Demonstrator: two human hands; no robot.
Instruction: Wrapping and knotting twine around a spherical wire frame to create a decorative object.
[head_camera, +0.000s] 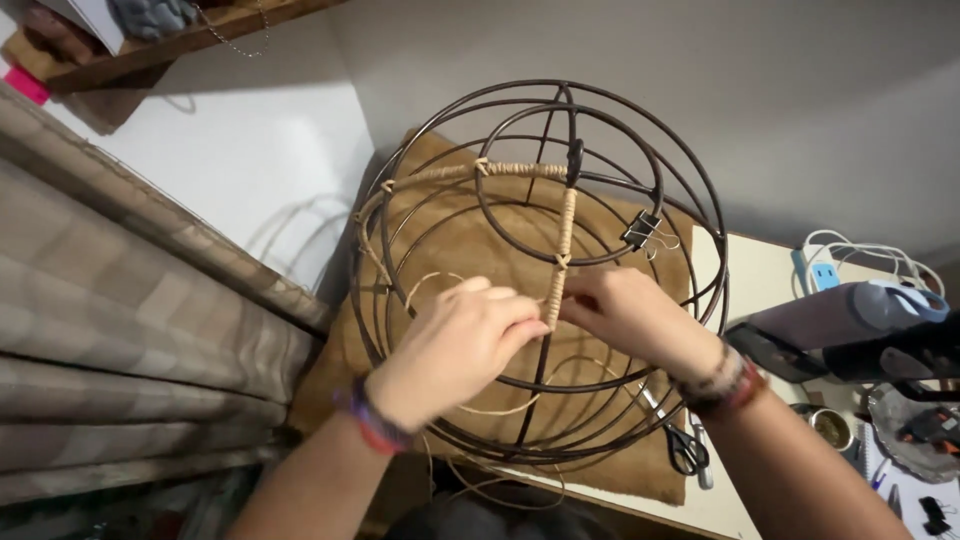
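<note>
Two bare forearms come up from the bottom edge, each with beaded bands at the wrist. The left hand (455, 345) is curled, its fingertips pressed together on a tan cord (561, 240) where it winds down a vertical rib of a round wire frame (540, 270). The right hand (625, 312) meets it from the other side, fingers closed on the same rib just below the wrapped stretch. More of the cord covers a short crossbar near the top of the frame, and a loose length trails down past the table edge. The frame rests on a brown mat (440, 250) on a pale table (750, 280). A binder clip (642, 230) grips one ring. Scissors (683, 445) lie beside the right wrist. A dark bottle (840, 320) lies farther right.
</note>
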